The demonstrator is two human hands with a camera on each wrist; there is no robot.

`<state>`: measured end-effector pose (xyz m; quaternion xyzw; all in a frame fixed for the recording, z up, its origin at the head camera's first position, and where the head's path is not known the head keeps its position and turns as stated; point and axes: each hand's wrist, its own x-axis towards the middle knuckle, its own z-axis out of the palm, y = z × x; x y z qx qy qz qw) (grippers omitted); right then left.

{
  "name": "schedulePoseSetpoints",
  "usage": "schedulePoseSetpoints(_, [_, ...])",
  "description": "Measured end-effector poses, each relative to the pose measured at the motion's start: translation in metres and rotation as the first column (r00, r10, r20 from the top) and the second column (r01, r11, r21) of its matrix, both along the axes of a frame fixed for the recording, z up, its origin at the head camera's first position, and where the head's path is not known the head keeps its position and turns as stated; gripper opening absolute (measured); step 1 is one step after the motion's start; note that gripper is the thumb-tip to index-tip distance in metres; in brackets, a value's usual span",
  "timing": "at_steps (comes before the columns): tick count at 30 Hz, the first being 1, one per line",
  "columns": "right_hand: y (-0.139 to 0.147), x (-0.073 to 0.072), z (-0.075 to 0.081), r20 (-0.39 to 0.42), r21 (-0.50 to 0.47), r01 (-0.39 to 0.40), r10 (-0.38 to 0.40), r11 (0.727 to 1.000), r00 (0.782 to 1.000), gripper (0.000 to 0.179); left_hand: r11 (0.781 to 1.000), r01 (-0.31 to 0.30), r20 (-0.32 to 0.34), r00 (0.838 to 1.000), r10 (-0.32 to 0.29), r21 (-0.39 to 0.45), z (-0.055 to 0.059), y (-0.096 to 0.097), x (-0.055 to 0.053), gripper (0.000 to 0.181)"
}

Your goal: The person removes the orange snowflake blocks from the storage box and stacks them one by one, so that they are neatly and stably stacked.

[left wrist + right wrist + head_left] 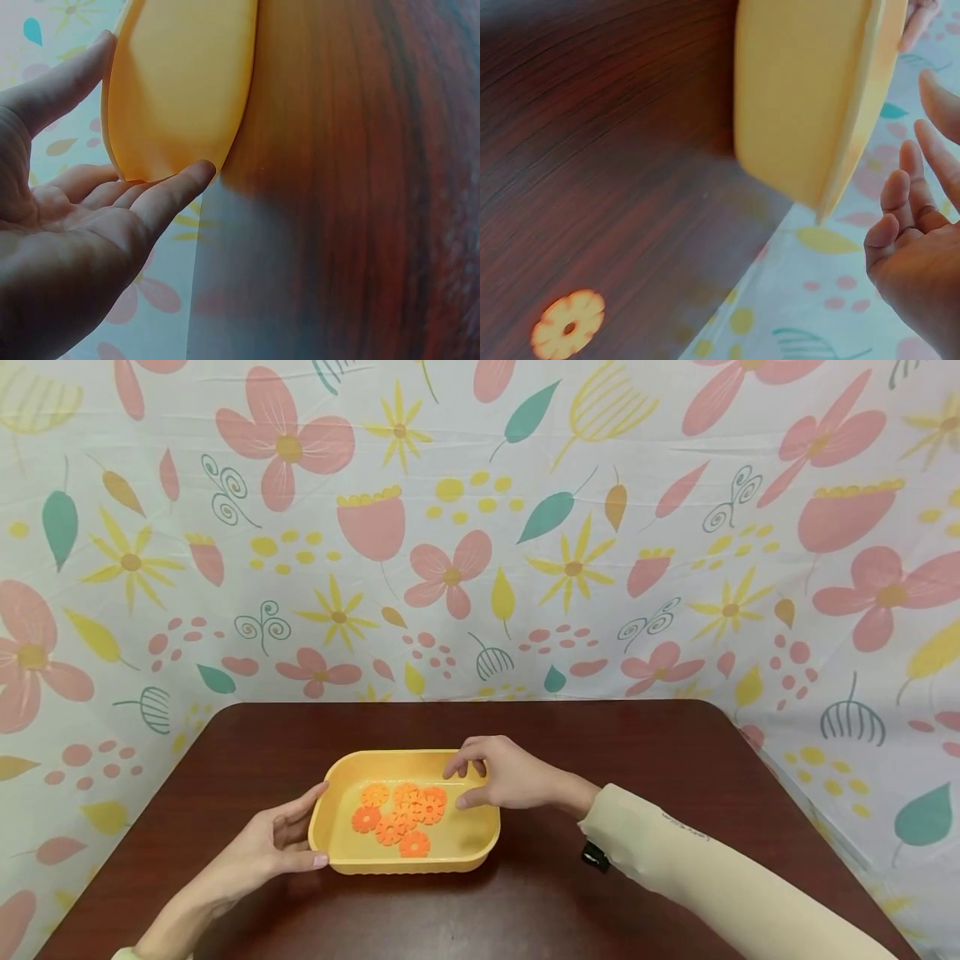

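A yellow tray (468,852) with rounded corners holds several orange flower-shaped pieces (390,828), some overlapping near its middle. My left hand (258,843) grips the tray's left end, thumb and fingers spread across to its corners. The left wrist view shows the fingertips against the yellow wall (176,90). Over the tray's right end is my right hand (510,774), fingers loosely bent and apart from the thumb, with nothing between them. In the right wrist view, that hand (922,217) is beside the tray's outer wall (802,97).
The tray stands on a dark brown wooden table (600,743). One orange flower piece (568,325) lies on the tabletop in the right wrist view. A white cloth (525,410) printed with flowers and leaves hangs behind the table.
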<state>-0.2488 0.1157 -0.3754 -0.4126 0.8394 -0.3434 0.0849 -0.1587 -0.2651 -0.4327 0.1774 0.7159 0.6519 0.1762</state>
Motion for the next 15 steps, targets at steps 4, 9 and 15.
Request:
schedulePoseSetpoints(4, [-0.016,0.001,0.000,0.001,0.006,-0.033,0.033,0.999,0.999,0.031,1.000,0.001,0.017,1.000,-0.001,0.007,0.000,0.000,0.000,0.095])
schedulePoseSetpoints(9, [-0.035,0.001,-0.004,0.029,0.026,-0.073,0.072,0.997,0.997,0.032,1.000,-0.005,0.039,0.999,0.005,-0.001,0.002,-0.001,0.000,0.096])
schedulePoseSetpoints(15, [-0.055,0.000,-0.015,0.068,0.080,-0.123,0.117,0.989,0.991,0.036,1.000,-0.010,0.039,0.999,0.011,-0.024,0.004,-0.001,0.000,0.096])
